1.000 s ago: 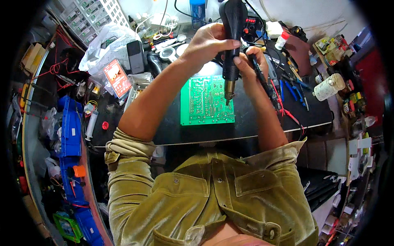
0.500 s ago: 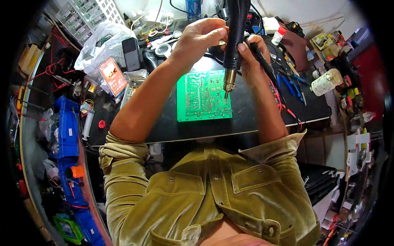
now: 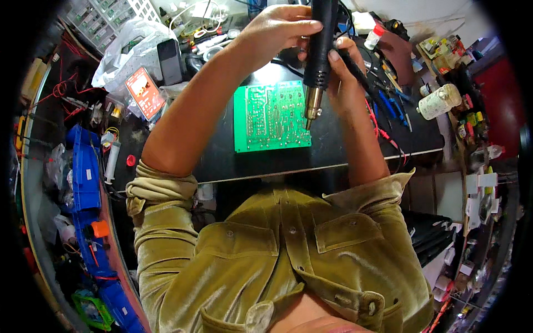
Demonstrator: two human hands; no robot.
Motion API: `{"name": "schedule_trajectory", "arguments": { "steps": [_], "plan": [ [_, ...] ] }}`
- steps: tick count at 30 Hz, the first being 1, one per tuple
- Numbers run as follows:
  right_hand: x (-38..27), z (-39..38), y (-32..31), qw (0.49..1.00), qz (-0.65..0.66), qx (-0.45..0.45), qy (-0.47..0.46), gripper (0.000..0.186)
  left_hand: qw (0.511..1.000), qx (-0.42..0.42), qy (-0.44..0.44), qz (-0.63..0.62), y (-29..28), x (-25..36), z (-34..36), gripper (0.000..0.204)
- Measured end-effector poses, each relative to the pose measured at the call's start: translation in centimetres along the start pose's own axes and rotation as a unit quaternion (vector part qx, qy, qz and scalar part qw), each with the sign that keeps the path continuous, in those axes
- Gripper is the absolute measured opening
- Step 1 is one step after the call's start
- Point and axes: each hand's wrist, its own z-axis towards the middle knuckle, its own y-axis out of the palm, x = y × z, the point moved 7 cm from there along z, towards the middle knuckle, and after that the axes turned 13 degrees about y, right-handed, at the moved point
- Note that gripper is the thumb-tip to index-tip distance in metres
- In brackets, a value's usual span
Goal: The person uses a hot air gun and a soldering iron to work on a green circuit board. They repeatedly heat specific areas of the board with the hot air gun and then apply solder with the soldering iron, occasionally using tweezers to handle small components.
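A black hot air gun with a metal nozzle points down over the right edge of a green circuit board, whose face is covered in solder points. My left hand is closed at the gun's left side, its thumb on the body and other fingers partly hidden behind. On the other side, my right hand has a thick black cable lying between thumb and forefinger. Its thumb tip rests beside the gun's right edge. Whether the nozzle touches the board, I cannot tell.
Blue-handled pliers and red leads lie to the right, near a white bottle. A phone, a plastic bag and a syringe are at left. Blue bins stand beyond the table's left edge.
The view has shifted, so the table and board sit higher in it. The nozzle has moved slightly right over the board. My left thumb now overlaps the gun's body.
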Motion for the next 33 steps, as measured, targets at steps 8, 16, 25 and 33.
{"name": "schedule_trajectory", "arguments": {
  "steps": [8,16,25,33],
  "plan": [
    [-0.3,-0.6,-0.8,0.986,-0.124,0.11,-0.03,0.034,0.992,0.031,-0.005,-0.118,0.3,-0.2,-0.2,0.032],
    [1.2,-1.4,-0.3,0.953,-0.244,0.164,-0.076,0.042,0.979,0.145,-0.059,-0.131,-0.5,-2.1,-1.8,0.034],
    [0.9,-1.5,0.1,0.945,-0.276,0.162,-0.071,0.041,0.98,0.164,-0.003,-0.112,-0.8,-2.0,-1.8,0.038],
    [0.9,-1.6,0.2,0.966,-0.207,0.119,-0.101,0.04,0.971,0.077,0.004,-0.225,-0.3,-1.8,-1.6,0.045]
  ]
}}
